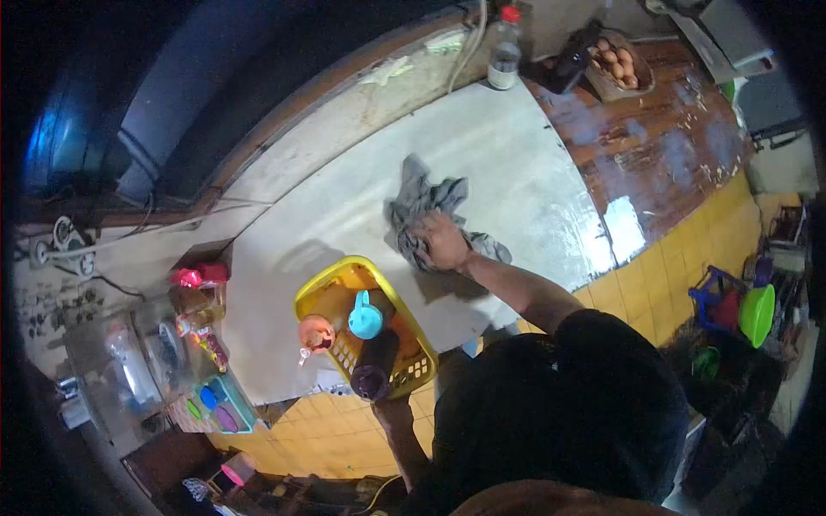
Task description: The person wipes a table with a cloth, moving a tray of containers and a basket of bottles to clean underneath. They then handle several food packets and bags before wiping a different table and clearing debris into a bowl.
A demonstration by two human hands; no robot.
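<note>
My right hand point(443, 243) presses down on a crumpled grey cloth point(413, 193) on the white tabletop point(284, 224), its fingers bunched into the fabric. At the table's near edge, my left hand point(393, 410) is at the near end of a yellow plastic basket point(422, 344), holding it from below; its fingers are mostly hidden. The basket juts past the table edge. In it stand a light-blue jug or cup point(366, 316), a dark lidded container point(374, 365) and an orange-brown container point(317, 334) at its left rim.
A clear bottle with a red cap point(505, 52) stands at the back, near a tray of eggs point(618, 67) on a wet brown wooden surface point(645, 138). Packets point(202, 301) and a light-green tray point(232, 408) lie to the left. Yellow floor tiles point(641, 284) show beyond the table.
</note>
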